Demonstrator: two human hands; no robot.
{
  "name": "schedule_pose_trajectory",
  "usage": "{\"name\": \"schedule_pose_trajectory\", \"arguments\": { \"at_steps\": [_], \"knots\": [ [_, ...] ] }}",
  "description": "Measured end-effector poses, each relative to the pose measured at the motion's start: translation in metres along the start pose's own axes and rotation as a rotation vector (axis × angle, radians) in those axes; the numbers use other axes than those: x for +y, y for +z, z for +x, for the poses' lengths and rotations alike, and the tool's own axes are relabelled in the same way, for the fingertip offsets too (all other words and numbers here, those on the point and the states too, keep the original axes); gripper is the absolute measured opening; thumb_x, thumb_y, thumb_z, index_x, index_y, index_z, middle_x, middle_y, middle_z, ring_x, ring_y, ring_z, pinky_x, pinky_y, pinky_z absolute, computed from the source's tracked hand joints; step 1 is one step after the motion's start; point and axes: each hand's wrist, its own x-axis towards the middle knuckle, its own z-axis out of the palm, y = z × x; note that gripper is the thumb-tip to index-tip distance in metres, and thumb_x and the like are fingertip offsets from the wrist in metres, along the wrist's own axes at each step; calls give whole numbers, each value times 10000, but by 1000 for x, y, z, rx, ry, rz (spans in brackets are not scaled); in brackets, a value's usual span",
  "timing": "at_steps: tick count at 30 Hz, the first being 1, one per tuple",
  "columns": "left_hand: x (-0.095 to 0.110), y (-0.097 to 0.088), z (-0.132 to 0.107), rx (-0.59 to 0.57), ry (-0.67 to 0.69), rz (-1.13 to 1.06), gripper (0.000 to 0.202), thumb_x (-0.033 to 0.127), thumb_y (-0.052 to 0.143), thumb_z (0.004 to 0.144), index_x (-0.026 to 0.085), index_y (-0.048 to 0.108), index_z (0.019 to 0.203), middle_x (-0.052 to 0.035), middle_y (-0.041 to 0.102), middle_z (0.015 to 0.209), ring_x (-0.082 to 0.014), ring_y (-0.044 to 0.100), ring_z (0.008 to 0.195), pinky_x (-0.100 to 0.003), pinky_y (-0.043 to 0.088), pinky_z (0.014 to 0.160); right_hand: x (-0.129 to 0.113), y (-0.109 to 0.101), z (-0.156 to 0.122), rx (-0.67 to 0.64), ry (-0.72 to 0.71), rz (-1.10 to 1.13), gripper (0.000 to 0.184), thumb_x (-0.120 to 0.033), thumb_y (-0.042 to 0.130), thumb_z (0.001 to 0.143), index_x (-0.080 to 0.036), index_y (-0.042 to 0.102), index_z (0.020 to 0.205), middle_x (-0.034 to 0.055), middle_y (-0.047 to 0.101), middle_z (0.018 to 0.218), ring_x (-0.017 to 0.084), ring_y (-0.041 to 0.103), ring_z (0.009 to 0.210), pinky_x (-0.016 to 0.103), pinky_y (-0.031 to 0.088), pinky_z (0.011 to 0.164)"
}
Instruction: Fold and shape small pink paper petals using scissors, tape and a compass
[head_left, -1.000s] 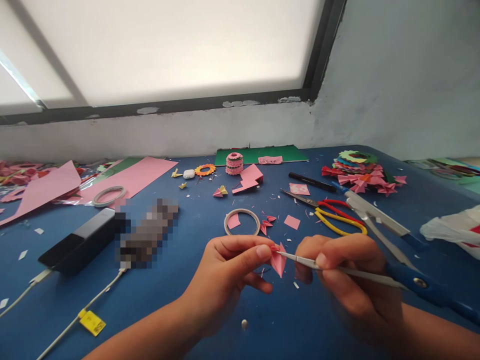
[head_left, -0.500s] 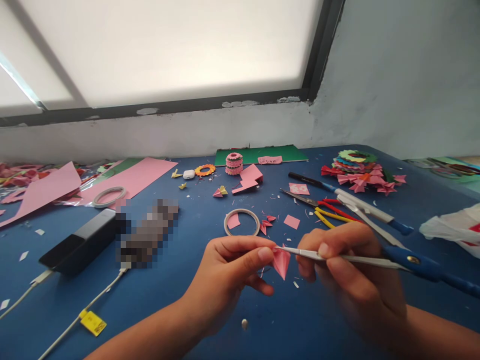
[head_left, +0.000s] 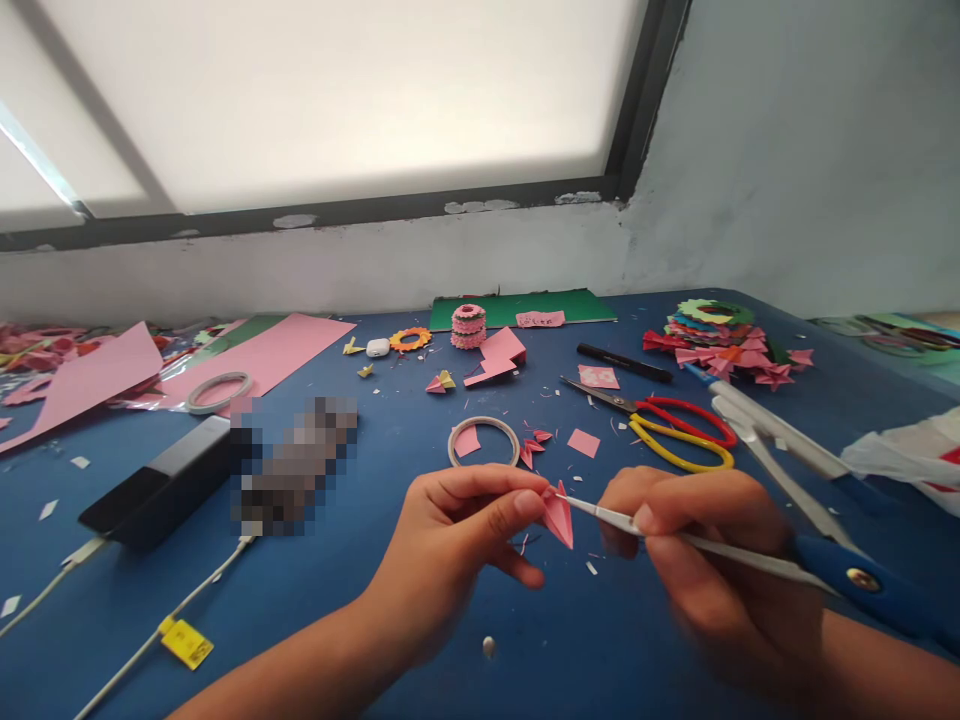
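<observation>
Between the thumb and index finger of my left hand (head_left: 472,535) is a small folded pink paper piece (head_left: 557,520), its pointed end hanging down. My right hand (head_left: 705,550) is closed around one leg of what looks like a drawing compass (head_left: 750,560) with a blue hinge and a brass-coloured screw. That leg's thin tip meets the paper beside my left fingertips. The other leg, spread away, carries a white pen (head_left: 787,430) with a blue tip. Just beyond my hands lie a tape roll (head_left: 517,450), folded pink pieces (head_left: 529,450) and a pink paper square (head_left: 583,443).
Scissors (head_left: 637,405) with red and yellow handles and a black pen (head_left: 622,362) lie beyond my right hand. Paper flowers (head_left: 724,355) are heaped at the back right. On the left are pink sheets (head_left: 262,365), a black box-shaped device (head_left: 161,485) and a white cable (head_left: 135,655).
My right hand and the compass have shifted slightly right and down, uncovering the scissor handles. The pink piece has tilted a little. My left hand has barely moved.
</observation>
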Motion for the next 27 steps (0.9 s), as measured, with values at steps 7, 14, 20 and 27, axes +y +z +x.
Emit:
{"name": "schedule_pose_trajectory", "arguments": {
  "at_steps": [7, 14, 20, 27],
  "knots": [
    [0, 0, 0, -11, -16, 4, 47, 197, 719, 741, 189, 762, 758, -24, 703, 700, -86, 627, 582, -100, 529, 443, -3, 1, 1, -20, 6, 5, 179, -114, 407, 873, -279, 439, 933, -37, 498, 687, 113, 521, 577, 254, 440, 515],
    [-1, 0, 0, -4, -34, 26, 40, 190, 723, 736, 171, 757, 745, -25, 698, 716, -88, 618, 576, -109, 529, 436, -3, 1, 1, -18, 21, 47, 170, -149, 430, 875, -302, 473, 936, -25, 525, 677, 137, 546, 580, 267, 454, 500],
    [0, 1, 0, -5, -46, 27, 51, 192, 714, 745, 161, 753, 755, -24, 687, 691, -96, 616, 603, -110, 524, 437, -3, 0, 0, -31, 32, 69, 159, -169, 409, 900, -299, 480, 956, -24, 540, 702, 131, 556, 593, 273, 471, 529],
    [-3, 3, 1, 15, -98, 45, 59, 189, 735, 717, 148, 754, 754, -35, 696, 698, -98, 610, 603, -117, 527, 437, 5, -2, 1, 12, 38, 93, 163, -184, 444, 902, -296, 476, 1017, -21, 576, 759, 138, 581, 680, 292, 479, 610]
  ]
}}
